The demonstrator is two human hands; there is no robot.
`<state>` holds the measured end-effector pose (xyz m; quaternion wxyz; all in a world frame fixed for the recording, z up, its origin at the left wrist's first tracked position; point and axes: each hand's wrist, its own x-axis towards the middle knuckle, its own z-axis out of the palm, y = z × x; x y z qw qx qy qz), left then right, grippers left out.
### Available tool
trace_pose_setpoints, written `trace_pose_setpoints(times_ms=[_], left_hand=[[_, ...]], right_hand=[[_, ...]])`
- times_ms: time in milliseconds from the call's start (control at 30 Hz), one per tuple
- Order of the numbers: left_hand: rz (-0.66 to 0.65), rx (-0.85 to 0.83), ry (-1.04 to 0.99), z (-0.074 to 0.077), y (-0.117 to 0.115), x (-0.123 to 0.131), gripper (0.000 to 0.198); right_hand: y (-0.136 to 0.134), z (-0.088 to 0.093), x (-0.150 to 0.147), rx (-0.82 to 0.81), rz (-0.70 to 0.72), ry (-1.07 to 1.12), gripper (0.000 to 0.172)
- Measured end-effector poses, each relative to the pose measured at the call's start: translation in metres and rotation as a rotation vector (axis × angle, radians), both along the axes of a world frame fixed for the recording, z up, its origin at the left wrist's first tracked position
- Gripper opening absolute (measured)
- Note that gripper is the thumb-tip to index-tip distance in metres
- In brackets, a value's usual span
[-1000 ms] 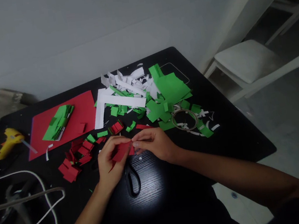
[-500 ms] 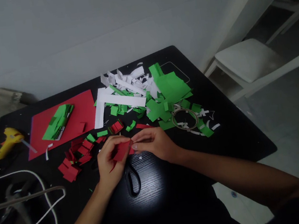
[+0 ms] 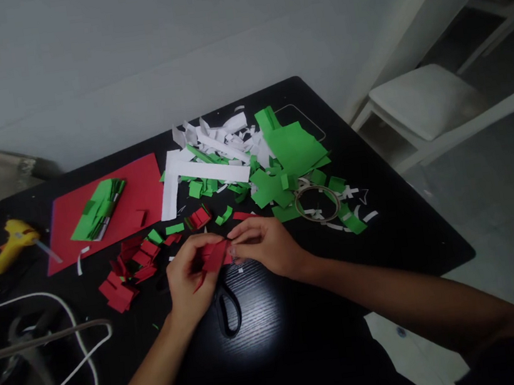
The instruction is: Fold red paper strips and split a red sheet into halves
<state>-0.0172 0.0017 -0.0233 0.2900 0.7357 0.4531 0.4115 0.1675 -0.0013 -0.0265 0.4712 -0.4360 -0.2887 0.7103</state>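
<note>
Between my hands is a piece of red paper point(image 3: 213, 257), held above the near part of the black table. My left hand point(image 3: 190, 276) is closed around its left side, the thumb along the lower edge. The fingertips of my right hand point(image 3: 264, 246) pinch the paper's right end. Just below the paper lies a pair of scissors, its black handle loop point(image 3: 229, 313) showing and the rest hidden by my left hand. Folded red paper pieces point(image 3: 129, 266) lie in a loose heap to the left of my left hand.
A green paper stack point(image 3: 99, 208) rests on a red sheet point(image 3: 144, 176), near a yellow glue gun point(image 3: 11, 247). White strips point(image 3: 211, 170), green sheets point(image 3: 296, 149) and a round ring point(image 3: 318, 204) cover the far middle and right. A white cable point(image 3: 71, 311) loops at left; a white chair point(image 3: 429, 100) stands right.
The red paper has tilted a little between my fingers, so a folded strip of it shows more. Both hands stay in nearly the same place, and the view has shifted slightly.
</note>
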Motion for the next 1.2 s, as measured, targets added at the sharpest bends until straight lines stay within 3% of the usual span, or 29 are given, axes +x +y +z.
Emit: trace_pose_setpoints(times_ms=[167,500,867,1200], left_hand=[[0.068,-0.038,0.003,0.0012,-0.0009,0.0047,0.012],[-0.048,0.050,0.018,0.0029,0.0025,0.0002,0.016],[-0.004,0.003,-0.024,0.0062,0.0023,0.0048,0.011],[0.016,-0.030,-0.022,0.0061,0.0005,0.0050,0.017]], right_hand=[[0.0009,0.0038,0.0023,-0.006,-0.003,-0.012,0.032],[0.0015,0.0049,0.0010,0.004,-0.012,-0.018,0.032],[-0.0012,-0.0030,0.0018,0.055,0.003,-0.103,0.037],[-0.0012,0.0011,0.0002,0.095,-0.009,-0.104,0.024]])
